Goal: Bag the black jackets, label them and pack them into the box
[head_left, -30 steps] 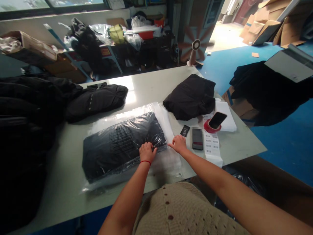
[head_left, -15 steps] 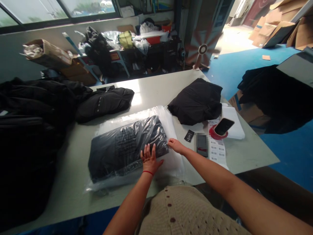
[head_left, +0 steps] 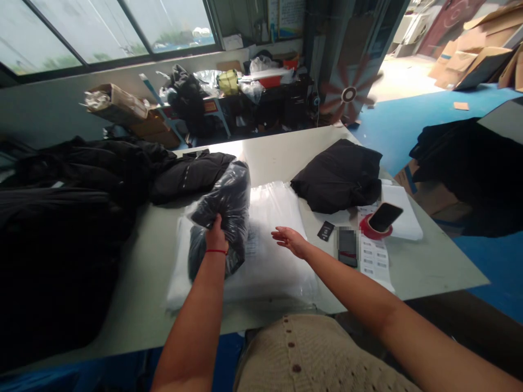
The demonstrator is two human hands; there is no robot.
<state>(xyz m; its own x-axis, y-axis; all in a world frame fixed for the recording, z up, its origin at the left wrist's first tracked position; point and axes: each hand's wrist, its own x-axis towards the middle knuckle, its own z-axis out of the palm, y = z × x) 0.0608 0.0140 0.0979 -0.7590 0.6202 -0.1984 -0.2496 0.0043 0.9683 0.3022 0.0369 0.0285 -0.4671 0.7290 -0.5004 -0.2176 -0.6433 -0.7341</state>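
My left hand (head_left: 218, 238) is closed on a black garment in a clear plastic bag (head_left: 235, 198), which is lifted and tilted up on its side. Beneath it lies a stack of clear plastic bags (head_left: 278, 267) on the table. My right hand (head_left: 289, 240) hovers over the right part of that stack, fingers stretched out, holding nothing. A folded black garment (head_left: 337, 177) lies beyond my right hand. Behind the bagged garment is another folded black garment (head_left: 192, 177), partly hidden by it.
A large pile of black garments (head_left: 61, 261) covers the table's left side. On the right are a black card (head_left: 326, 231), a phone (head_left: 347, 247), label sheets (head_left: 376, 256) and a red tape roll (head_left: 373, 231) with another phone (head_left: 385, 216) leaning in it. A fan (head_left: 348, 95) stands past the far edge.
My left hand has gripped the bagged garment and raised it up and to the left, uncovering the bag stack. My right hand has let go of its edge and opened. The view has shifted slightly.
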